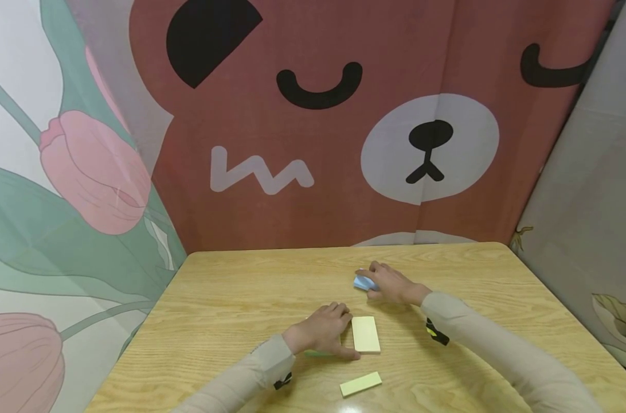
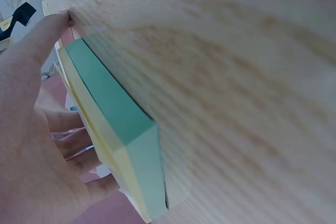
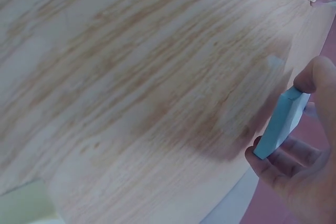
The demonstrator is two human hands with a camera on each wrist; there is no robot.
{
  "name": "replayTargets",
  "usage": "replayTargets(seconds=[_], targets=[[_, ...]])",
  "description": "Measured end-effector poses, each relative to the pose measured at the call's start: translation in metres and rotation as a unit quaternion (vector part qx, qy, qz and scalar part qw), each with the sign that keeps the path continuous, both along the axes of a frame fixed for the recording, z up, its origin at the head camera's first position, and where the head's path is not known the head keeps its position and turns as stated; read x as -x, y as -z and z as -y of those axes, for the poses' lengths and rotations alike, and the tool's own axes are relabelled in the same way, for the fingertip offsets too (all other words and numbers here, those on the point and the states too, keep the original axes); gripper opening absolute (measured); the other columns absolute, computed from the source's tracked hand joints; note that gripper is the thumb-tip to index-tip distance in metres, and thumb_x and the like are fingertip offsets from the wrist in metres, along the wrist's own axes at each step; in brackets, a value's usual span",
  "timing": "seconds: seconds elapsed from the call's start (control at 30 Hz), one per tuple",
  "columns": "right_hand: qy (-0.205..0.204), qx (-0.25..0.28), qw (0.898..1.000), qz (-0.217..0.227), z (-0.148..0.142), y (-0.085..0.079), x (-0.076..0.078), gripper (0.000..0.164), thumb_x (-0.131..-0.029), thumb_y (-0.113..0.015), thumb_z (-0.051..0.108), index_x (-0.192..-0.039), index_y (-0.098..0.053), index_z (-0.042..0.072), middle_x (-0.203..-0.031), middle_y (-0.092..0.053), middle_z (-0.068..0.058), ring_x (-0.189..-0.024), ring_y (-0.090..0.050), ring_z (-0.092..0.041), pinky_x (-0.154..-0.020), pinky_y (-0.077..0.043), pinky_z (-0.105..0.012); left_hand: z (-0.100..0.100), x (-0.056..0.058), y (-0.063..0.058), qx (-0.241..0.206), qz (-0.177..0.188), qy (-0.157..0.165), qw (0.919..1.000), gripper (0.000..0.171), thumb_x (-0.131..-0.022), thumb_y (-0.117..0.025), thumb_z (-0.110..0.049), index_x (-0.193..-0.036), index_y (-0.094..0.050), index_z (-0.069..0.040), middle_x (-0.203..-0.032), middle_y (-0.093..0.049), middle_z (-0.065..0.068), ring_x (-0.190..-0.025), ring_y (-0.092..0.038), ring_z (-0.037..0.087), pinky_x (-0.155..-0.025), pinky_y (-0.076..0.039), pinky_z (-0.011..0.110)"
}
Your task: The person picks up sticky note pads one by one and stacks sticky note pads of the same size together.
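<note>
My left hand (image 1: 323, 330) lies over a green sticky-note pad (image 2: 113, 93) with pale yellow layers against it. Its thumb and fingertips touch opposite ends of a pale yellow sticky-note pad (image 1: 366, 334), along that pad's left edge. Farther back and to the right, my right hand (image 1: 392, 285) pinches a light blue sticky-note pad (image 1: 364, 283) between thumb and fingers. In the right wrist view this blue pad (image 3: 278, 124) is tilted and seems to be held just above the table. Most of the green pad is hidden under the left hand in the head view.
A narrow yellow sticky-note pad (image 1: 361, 384) lies nearer the front of the wooden table (image 1: 241, 287). A curtain with a bear print (image 1: 313, 218) hangs behind the table's back edge, and printed cloths hang at both sides.
</note>
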State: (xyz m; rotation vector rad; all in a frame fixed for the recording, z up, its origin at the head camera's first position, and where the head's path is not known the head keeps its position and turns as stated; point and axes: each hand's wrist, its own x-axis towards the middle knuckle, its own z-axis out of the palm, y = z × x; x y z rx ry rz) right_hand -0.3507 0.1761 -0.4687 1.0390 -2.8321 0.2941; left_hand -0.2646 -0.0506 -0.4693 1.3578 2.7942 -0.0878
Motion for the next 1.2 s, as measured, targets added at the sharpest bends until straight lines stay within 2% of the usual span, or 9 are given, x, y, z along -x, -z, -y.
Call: replayTargets(seconds=[0.13, 0.3, 0.43, 0.7, 0.9, 1.2], targets=[[0.000, -0.003, 1.000, 0.001, 0.000, 0.000, 0.001, 0.056, -0.079, -0.062, 0.027, -0.132, -0.045, 0.015, -0.113, -0.047, -0.013, -0.093, -0.048, -0.025, -0.065, -0.045, -0.035, 0.000, -0.001, -0.002, 0.002, 0.005, -0.001, 1.0000, 0.092, -0.071, -0.039, -0.077, -0.127, -0.047, -0.005, -0.118, -0.042, 0.001, -0.103, -0.040, 0.013, -0.090, -0.037, 0.031], [-0.003, -0.011, 1.000, -0.003, 0.001, -0.001, -0.001, 0.055, -0.081, -0.060, 0.027, -0.132, -0.045, 0.015, -0.120, -0.047, -0.014, -0.104, -0.047, -0.031, -0.075, -0.046, -0.044, 0.000, -0.002, -0.003, 0.001, 0.009, -0.003, 1.0000, 0.092, -0.071, -0.039, -0.077, -0.128, -0.046, -0.005, -0.118, -0.042, 0.001, -0.103, -0.039, 0.012, -0.091, -0.036, 0.031], [-0.005, -0.016, 1.000, -0.006, 0.001, -0.003, -0.001, 0.054, -0.082, -0.059, 0.027, -0.132, -0.045, 0.014, -0.121, -0.048, -0.012, -0.105, -0.047, -0.031, -0.078, -0.044, -0.046, 0.000, -0.001, -0.003, 0.001, 0.007, -0.004, 1.0000, 0.092, -0.071, -0.038, -0.077, -0.129, -0.045, -0.005, -0.118, -0.042, 0.001, -0.103, -0.039, 0.012, -0.091, -0.036, 0.031], [-0.006, -0.022, 1.000, -0.006, -0.001, -0.006, -0.005, 0.052, -0.082, -0.060, 0.028, -0.129, -0.048, 0.010, -0.121, -0.048, -0.012, -0.101, -0.048, -0.028, -0.068, -0.046, -0.039, 0.000, 0.000, -0.002, 0.001, 0.003, -0.007, 1.0000, 0.093, -0.070, -0.038, -0.078, -0.129, -0.045, -0.005, -0.118, -0.042, 0.001, -0.103, -0.040, 0.012, -0.091, -0.036, 0.031], [-0.014, -0.016, 1.000, -0.011, -0.001, -0.010, -0.010, 0.050, -0.081, -0.062, 0.027, -0.126, -0.051, 0.008, -0.119, -0.050, -0.014, -0.101, -0.049, -0.029, -0.074, -0.046, -0.042, 0.001, 0.001, 0.001, -0.002, -0.003, -0.006, 1.0000, 0.093, -0.070, -0.038, -0.078, -0.128, -0.046, -0.005, -0.117, -0.043, 0.001, -0.102, -0.040, 0.013, -0.091, -0.036, 0.030], [-0.019, -0.004, 1.000, -0.002, -0.003, -0.009, -0.015, 0.055, -0.078, -0.065, 0.028, -0.127, -0.051, 0.008, -0.111, -0.051, -0.011, -0.084, -0.051, -0.015, -0.063, -0.044, -0.027, 0.001, -0.001, 0.001, -0.003, 0.000, -0.003, 1.0000, 0.093, -0.071, -0.038, -0.078, -0.129, -0.045, -0.005, -0.118, -0.042, 0.002, -0.103, -0.040, 0.013, -0.092, -0.035, 0.029]])
